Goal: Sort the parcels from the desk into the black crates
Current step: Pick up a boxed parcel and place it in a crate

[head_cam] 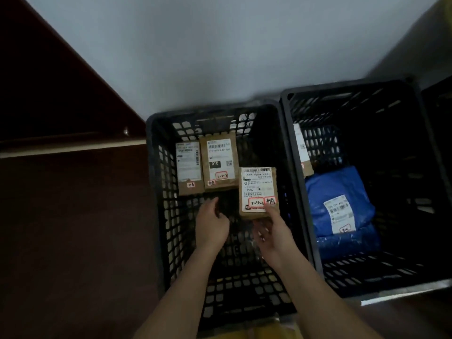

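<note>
Both of my arms reach down into a black crate (156, 192). My right hand (271, 231) grips the near edge of a brown cardboard parcel (258, 192) with a white label, thumb on top, inside the crate at its right side. My left hand (211, 221) hovers beside it with fingers loosely curled, holding nothing. Two more brown parcels lie at the crate's far end: one on the left (189, 167), one marked 010 (220, 162). A second black crate (425, 148) on the right holds a blue bag parcel (340, 204) and a brown box (303, 152) leaning on its wall.
A grey wall (220, 45) rises behind the crates. Dark brown furniture (61, 94) with a pale edge stands on the left. A third dark crate's edge (440, 113) shows at the far right. Something yellow (269, 332) peeks below the near crate.
</note>
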`<action>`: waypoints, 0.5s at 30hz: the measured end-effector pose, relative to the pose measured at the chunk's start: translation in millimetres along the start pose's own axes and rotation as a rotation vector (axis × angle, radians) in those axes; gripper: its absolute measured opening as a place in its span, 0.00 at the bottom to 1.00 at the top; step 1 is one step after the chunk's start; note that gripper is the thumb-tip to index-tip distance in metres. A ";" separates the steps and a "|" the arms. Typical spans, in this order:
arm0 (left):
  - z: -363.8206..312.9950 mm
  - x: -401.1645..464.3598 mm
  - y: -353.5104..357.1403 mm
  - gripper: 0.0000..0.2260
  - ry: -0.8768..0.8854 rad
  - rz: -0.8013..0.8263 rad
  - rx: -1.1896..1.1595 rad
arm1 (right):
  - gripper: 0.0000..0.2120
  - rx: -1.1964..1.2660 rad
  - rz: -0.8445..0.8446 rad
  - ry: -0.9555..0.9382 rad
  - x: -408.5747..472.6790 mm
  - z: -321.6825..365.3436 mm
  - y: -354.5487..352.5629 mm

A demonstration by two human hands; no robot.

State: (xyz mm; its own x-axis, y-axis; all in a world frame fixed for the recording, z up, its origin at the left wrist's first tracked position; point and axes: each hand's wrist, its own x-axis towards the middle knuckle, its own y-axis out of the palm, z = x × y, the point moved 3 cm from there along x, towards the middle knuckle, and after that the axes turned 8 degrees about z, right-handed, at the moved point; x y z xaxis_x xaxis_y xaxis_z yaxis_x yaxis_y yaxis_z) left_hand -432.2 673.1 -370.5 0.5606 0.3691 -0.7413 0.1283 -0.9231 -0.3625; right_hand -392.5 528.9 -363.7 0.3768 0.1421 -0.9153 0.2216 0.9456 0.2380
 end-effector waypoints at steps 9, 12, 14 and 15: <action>12.7 108.7 15.1 0.42 0.143 0.114 0.710 | 0.15 0.111 -0.027 -0.040 74.1 0.8 -5.0; 23.9 116.5 16.1 0.43 0.176 0.083 0.737 | 0.18 0.172 -0.014 -0.079 90.7 0.3 -4.7; 27.2 119.9 15.1 0.42 0.189 0.080 0.685 | 0.20 0.202 -0.008 -0.105 99.1 -0.2 -4.3; 27.1 120.8 14.5 0.42 0.202 0.075 0.655 | 0.20 0.215 -0.004 -0.112 102.5 0.4 -3.2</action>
State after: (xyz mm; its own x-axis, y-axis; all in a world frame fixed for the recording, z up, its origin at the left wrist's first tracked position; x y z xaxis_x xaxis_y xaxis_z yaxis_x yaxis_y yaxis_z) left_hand -384.8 707.1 -480.6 0.6982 0.2209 -0.6810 -0.4016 -0.6666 -0.6280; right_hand -354.2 540.3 -458.2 0.4706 0.0934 -0.8774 0.4049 0.8606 0.3088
